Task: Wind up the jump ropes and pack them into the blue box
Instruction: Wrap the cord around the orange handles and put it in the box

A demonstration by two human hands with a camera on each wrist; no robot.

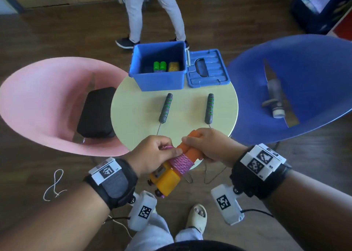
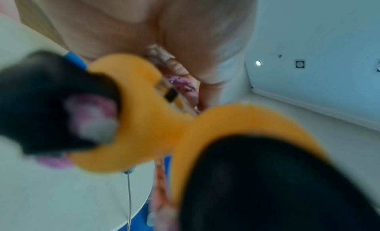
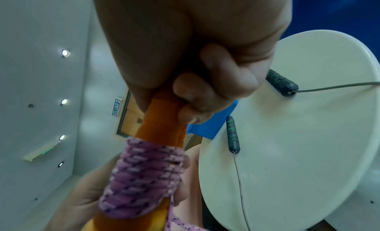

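My right hand (image 1: 202,143) grips the orange foam handles (image 1: 187,148) of a jump rope held together over the table's near edge. Pink braided rope (image 1: 181,163) is wound in tight coils round them (image 3: 141,177), above yellow counter ends (image 1: 167,180). My left hand (image 1: 162,151) pinches the pink rope's end against the coils. A second rope lies on the round table (image 1: 141,113): two grey handles with green rings (image 1: 166,107) (image 1: 209,108), its thin cable hanging off the front. The open blue box (image 1: 158,79) stands at the table's back with green and yellow handles inside.
The box's blue lid (image 1: 207,69) lies beside it on the right. A pink chair (image 1: 43,106) with a black cushion stands left, a blue chair (image 1: 297,83) right. Another person's legs (image 1: 154,12) stand behind the table. A white cord (image 1: 55,184) lies on the floor.
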